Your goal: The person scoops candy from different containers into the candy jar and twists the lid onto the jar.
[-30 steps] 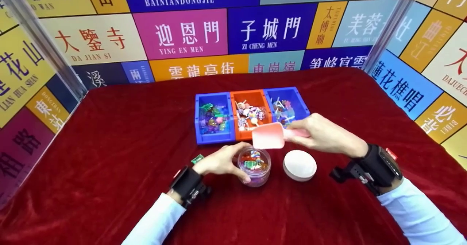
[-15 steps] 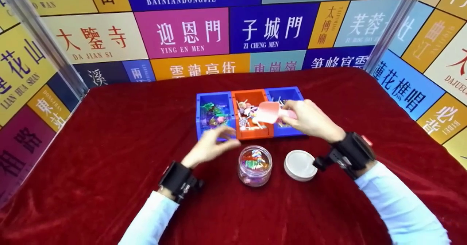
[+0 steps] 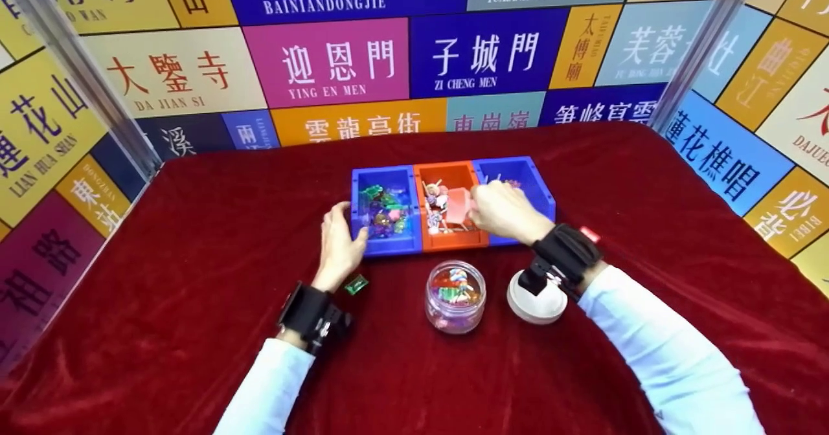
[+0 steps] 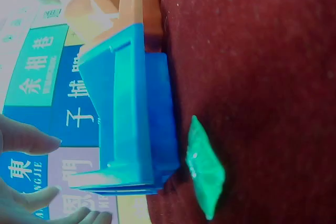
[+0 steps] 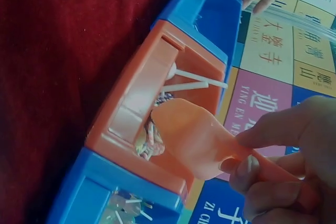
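My right hand (image 3: 508, 211) grips a pink scoop (image 5: 191, 135) by its handle, with the blade down in the orange middle bin (image 3: 453, 239) among lollipops (image 3: 435, 202). At the left end of the bin row, my left hand (image 3: 340, 244) is beside the blue bin (image 3: 392, 246), fingers spread and thumb near its front corner. That bin holds shiny wrapped candies (image 3: 385, 211). In front of the bins stands an uncapped clear jar (image 3: 455, 318), partly filled with candies and a lollipop. A green wrapped candy (image 4: 205, 169) lies on the cloth near my left wrist.
A white lid (image 3: 537, 307) lies on the cloth right of the jar, partly covered by the right wrist camera. The right blue bin (image 3: 528, 173) holds more lollipops, partly behind my hand. Dark red cloth (image 3: 227, 228) covers the table, with a sign-patterned wall (image 3: 343, 59) behind.
My left hand has let go of the jar and moved left and away to the blue bin. The right hand has carried the scoop from above the jar into the orange bin.
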Tool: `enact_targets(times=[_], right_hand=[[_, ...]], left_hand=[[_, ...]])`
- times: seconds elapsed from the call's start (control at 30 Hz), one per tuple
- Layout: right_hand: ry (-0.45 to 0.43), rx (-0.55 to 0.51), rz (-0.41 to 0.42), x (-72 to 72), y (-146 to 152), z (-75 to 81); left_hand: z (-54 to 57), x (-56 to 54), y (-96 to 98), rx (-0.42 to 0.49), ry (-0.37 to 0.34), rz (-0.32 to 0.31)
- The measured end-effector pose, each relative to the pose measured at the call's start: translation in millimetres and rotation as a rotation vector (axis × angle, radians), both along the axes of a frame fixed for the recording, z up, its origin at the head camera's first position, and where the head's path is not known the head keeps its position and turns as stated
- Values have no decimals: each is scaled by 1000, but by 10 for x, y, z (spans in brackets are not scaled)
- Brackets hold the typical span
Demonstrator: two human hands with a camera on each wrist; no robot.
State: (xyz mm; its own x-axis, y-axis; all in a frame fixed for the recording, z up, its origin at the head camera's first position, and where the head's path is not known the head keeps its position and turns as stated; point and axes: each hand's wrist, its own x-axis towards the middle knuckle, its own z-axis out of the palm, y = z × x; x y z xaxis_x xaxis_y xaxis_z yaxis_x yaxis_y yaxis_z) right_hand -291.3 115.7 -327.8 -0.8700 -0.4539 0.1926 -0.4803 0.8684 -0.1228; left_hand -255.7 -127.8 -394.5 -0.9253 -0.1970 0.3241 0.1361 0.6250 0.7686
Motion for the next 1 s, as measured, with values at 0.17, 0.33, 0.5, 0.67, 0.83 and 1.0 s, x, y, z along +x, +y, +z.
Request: enact_targets(times=[0.17, 0.33, 0.5, 0.67, 0.83, 1.0], right_hand=[[7, 47, -8, -42, -91, -24], [66, 88, -13, -83, -136, -22], [209, 161, 73, -120, -166, -59], [359, 261, 144, -150, -223, -164], [435, 327, 160, -181, -281, -244], [438, 324, 169, -196, -364, -206]], left_hand=[[-21, -56, -3, -20, -82, -33], [-33, -98, 31, -17, -113, -54], [-58, -117, 51, -11, -79, -63], [-75, -110, 28, -33, -58, -67], [-95, -110, 14, -36, -72, -77], [-99, -112, -2, -40, -76, -81]])
